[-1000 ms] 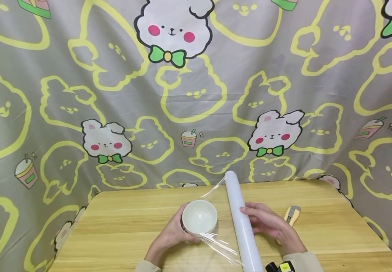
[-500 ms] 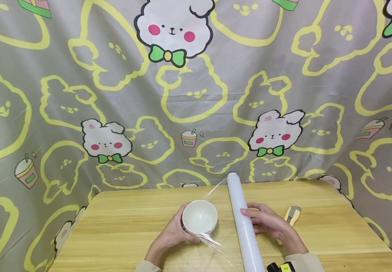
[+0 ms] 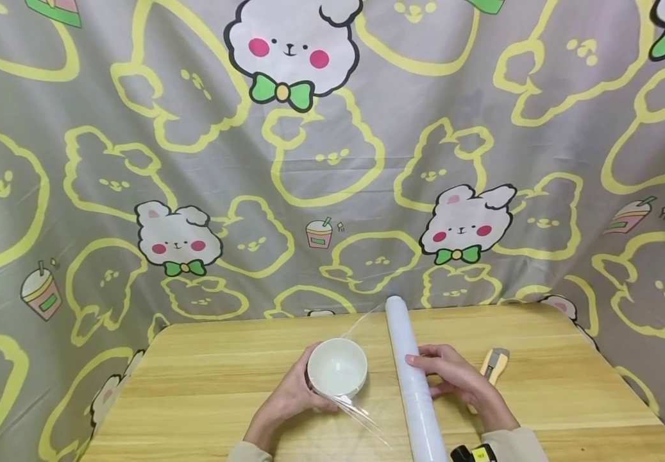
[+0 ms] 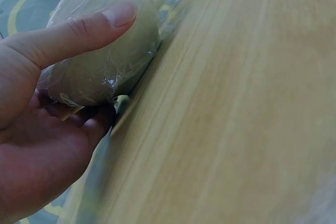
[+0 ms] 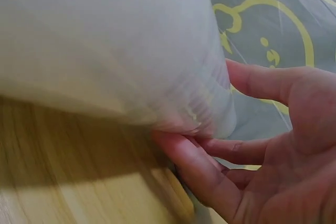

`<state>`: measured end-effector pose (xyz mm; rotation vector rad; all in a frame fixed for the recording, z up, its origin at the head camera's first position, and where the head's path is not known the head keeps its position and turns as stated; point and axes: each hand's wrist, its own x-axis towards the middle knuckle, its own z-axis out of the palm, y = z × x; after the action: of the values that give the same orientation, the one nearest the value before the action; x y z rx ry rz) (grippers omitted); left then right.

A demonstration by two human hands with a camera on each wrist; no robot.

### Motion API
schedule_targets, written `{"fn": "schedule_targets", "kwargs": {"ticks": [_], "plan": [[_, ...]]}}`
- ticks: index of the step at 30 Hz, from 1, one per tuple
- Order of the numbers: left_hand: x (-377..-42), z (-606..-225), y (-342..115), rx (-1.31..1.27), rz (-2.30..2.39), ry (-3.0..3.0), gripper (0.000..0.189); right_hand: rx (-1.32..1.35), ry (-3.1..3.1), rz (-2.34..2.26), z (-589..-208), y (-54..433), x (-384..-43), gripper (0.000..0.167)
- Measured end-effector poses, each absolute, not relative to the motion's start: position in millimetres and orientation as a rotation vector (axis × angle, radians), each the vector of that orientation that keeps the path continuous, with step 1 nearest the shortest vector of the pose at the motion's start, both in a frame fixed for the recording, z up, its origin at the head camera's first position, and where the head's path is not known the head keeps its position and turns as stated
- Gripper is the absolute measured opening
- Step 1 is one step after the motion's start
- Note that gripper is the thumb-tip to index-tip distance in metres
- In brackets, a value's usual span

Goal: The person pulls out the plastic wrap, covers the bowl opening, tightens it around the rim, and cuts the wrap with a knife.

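My left hand (image 3: 294, 391) grips a white bowl (image 3: 338, 367), its mouth facing up in the head view. In the left wrist view, the thumb lies along the film-covered side of the bowl (image 4: 100, 72), with the fingers curled beneath. Clear plastic film (image 3: 361, 418) is gathered in creases at the bowl's near side and stretches toward a long white roll of cling film (image 3: 415, 388). My right hand (image 3: 462, 382) holds that roll about its middle. The right wrist view shows fingers on both sides of the cling film roll (image 5: 121, 51).
A yellow utility knife (image 3: 494, 366) lies on the wooden table (image 3: 211, 378), just beyond the right hand. Behind the table hangs a grey curtain (image 3: 309, 263) with rabbit drawings. A black object with a yellow label (image 3: 479, 453) is by the right sleeve.
The roll's far end has moved slightly toward me. The film strands between bowl and roll have become fewer and narrower. Both hands keep their hold.
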<state>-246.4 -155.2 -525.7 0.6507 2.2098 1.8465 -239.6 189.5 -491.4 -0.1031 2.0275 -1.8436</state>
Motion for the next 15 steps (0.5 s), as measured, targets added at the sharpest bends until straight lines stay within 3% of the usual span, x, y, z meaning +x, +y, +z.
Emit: {"fn": "schedule_targets", "kwargs": {"ticks": [15], "plan": [[-247.5,-527.4,-155.7,0.648,1.828,2.240,0.118,-0.001,2.207,-1.758,-493.1,183.1,-238.8,0.063]]}}
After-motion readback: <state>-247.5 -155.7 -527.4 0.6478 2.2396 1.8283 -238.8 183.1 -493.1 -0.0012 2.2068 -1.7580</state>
